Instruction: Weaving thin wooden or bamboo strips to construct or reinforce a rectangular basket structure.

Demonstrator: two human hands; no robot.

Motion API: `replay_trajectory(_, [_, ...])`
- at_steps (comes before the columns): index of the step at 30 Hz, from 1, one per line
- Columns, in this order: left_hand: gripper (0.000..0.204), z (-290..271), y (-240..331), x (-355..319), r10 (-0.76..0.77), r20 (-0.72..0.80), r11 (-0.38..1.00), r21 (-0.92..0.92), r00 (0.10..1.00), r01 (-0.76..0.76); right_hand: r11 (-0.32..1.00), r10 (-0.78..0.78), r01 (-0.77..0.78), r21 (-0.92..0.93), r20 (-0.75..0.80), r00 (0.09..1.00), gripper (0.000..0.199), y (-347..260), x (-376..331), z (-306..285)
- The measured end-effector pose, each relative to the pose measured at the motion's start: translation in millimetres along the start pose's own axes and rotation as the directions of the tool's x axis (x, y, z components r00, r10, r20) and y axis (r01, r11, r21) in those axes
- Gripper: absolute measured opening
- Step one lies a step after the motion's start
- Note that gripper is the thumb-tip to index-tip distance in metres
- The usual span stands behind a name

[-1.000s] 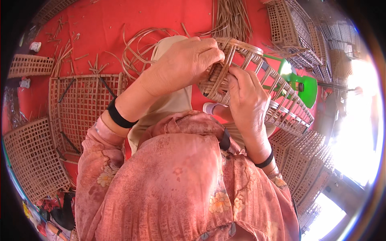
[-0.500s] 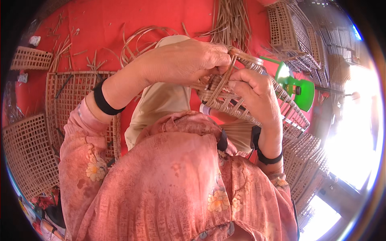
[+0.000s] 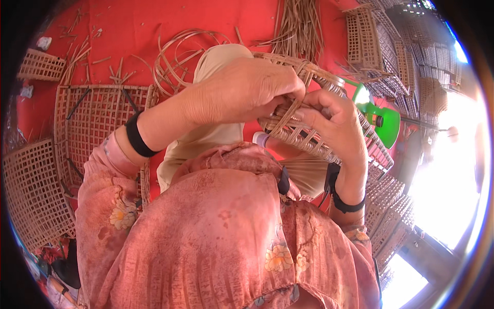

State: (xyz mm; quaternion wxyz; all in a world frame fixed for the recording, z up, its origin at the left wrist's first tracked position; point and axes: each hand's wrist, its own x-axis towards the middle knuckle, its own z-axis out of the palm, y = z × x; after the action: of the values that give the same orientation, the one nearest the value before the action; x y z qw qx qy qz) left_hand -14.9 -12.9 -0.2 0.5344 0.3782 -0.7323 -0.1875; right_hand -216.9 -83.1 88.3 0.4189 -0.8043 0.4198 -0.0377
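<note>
A brown wicker basket (image 3: 309,136) lies tilted over my lap, its long openwork side reaching toward the right. My left hand (image 3: 252,90) is closed over its near-left end, with the fingers bent in a pinch at a flat cane strip (image 3: 286,119) that crosses the corner. The fingertips are partly hidden there. My right hand (image 3: 339,121) grips the basket from the right, the thumb laid beside the same strip and the other fingers curled behind the frame.
Flat woven lattice panels (image 3: 103,116) lie at the left on the red floor covering (image 3: 170,15). A bundle of loose cane strips (image 3: 299,31) is at the far side. Beyond my right hand stands a green plastic object (image 3: 387,123), with stacked baskets (image 3: 363,44) behind.
My left hand has shifted slightly nearer and to the right, and the basket's far rim now shows behind it. My right hand has moved slightly with the basket, still gripping it.
</note>
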Motion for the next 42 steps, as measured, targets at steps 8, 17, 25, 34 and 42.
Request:
replay_trajectory(8, [0.029,-4,7,8,0.037,0.036,0.993,0.115,0.999,-0.041,0.999,-0.042,0.044,-0.019,0.069,0.997,0.019,3,7,-7])
replay_trajectory(17, [0.026,-20,-12,23,-0.362,0.271,0.849,-0.299,0.892,0.436,1.0,-0.023,0.023,0.001,0.029,0.999,0.016,0,0,-5])
replay_trajectory(25, [0.025,-9,-46,-12,-0.431,0.159,0.784,-0.422,0.888,0.456,0.972,-0.009,0.086,0.22,-0.329,0.944,0.01,12,-19,14])
replay_trajectory(34, [0.024,17,-45,-18,-0.263,0.018,0.965,0.014,0.965,0.263,0.97,-0.076,0.143,0.196,-0.314,0.946,0.011,21,-19,16])
replay_trajectory(42, [0.016,-13,-38,-2,-0.512,-0.04,0.837,-0.245,0.858,0.489,0.971,-0.072,0.155,0.184,-0.39,0.918,0.013,24,-23,23])
